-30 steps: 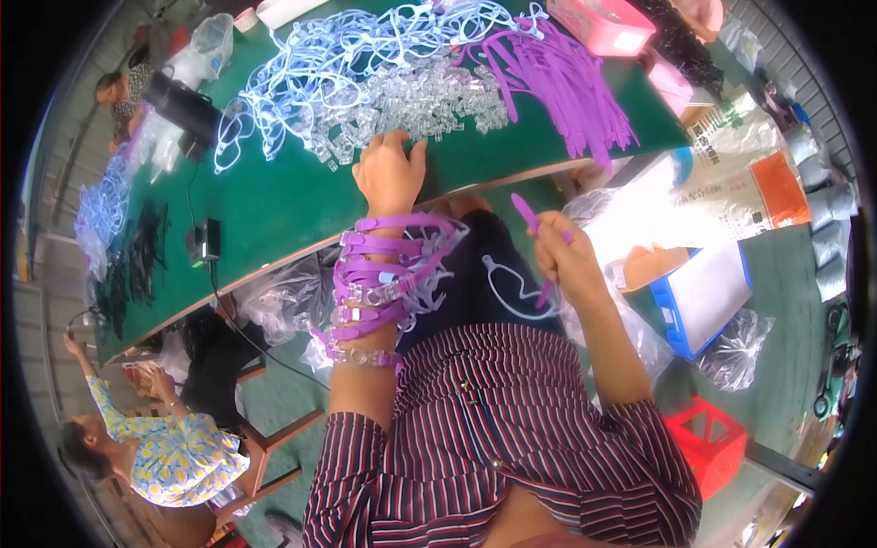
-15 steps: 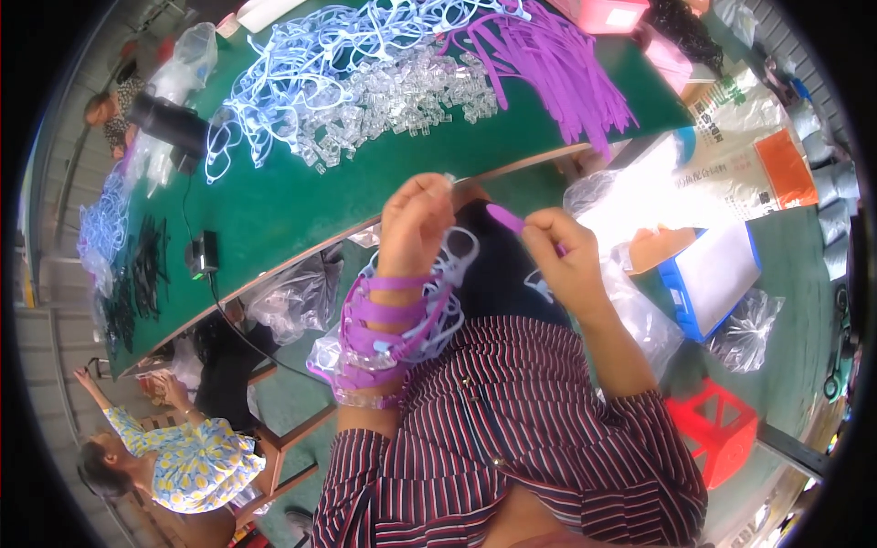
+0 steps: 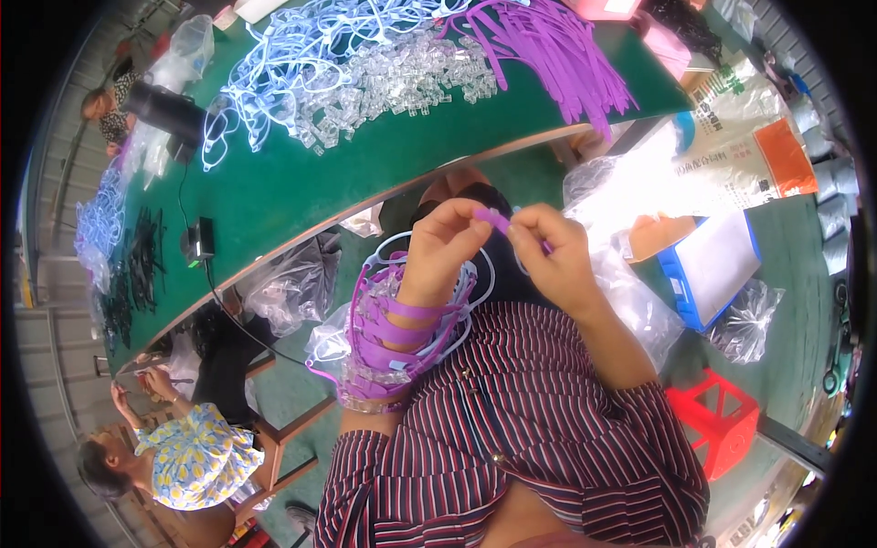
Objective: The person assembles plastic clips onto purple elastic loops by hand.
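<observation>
My left hand and my right hand meet in front of my lap, both pinching a short purple strap. Its tip lies at the left fingertips; any clear clip there is hidden by the fingers. Several purple straps with clear clips are looped around my left wrist and forearm. Light blue goggle-like frames hang beside that wrist, one loop standing out toward my lap. On the table beyond lie heaped light blue frames, clear plastic clips and a fan of purple straps.
The green table spans the far side, its edge beyond my hands. On it are a black cylindrical device and a small black box with a cable. Right stand a blue-edged box and red stool. A co-worker sits left.
My left hand has come down and right, to the strap's tip; the clear clip at its fingertips is now hidden. My right hand has shifted slightly. The co-worker's arm has lowered.
</observation>
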The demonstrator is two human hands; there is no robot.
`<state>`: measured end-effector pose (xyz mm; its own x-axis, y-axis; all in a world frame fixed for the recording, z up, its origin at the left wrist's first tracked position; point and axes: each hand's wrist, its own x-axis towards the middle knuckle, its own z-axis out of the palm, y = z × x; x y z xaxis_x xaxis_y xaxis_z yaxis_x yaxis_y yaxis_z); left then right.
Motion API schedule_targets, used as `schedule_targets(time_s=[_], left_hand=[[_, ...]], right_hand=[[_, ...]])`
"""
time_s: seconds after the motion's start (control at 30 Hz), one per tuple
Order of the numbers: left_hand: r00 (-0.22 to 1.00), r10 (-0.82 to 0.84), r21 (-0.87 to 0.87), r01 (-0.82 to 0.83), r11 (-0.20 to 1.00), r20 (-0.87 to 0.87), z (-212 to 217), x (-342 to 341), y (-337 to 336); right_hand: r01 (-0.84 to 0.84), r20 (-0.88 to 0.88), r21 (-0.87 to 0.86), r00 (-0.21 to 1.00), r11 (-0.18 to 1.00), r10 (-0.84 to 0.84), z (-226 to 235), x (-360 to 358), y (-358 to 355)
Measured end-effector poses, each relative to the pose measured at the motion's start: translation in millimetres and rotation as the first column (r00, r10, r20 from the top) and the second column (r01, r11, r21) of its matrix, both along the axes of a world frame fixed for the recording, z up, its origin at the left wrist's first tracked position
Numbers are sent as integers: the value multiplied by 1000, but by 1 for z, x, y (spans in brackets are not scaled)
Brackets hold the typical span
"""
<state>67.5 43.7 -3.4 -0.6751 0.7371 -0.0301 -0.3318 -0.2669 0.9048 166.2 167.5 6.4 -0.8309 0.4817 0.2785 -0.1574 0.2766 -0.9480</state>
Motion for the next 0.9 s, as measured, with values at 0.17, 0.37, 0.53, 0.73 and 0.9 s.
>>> schedule_targets(time_s=[0.17,0.37,0.53,0.73,0.9], left_hand=[[980,-58,-98,40,994,-190,12,-4,-13],[906,-186,-272,83,959,-381,7,-8,-17],[899,-139,-190,64,980,-415,-1,-13,-17],[882,16,-152,-100,983,-471,7,-32,-27],[682,146,-175,-379,909,-717,-9,-78,-20]], right_hand=[[-52,46,62,998,997,49,-7,5,4],[-80,-9,160,997,984,82,-6,-1,-2],[-23,-100,352,993,936,62,-4,-5,-4],[40,-18,240,999,970,-37,-13,-8,-4],[-15,-23,31,1000,999,16,-23,-16,0]])
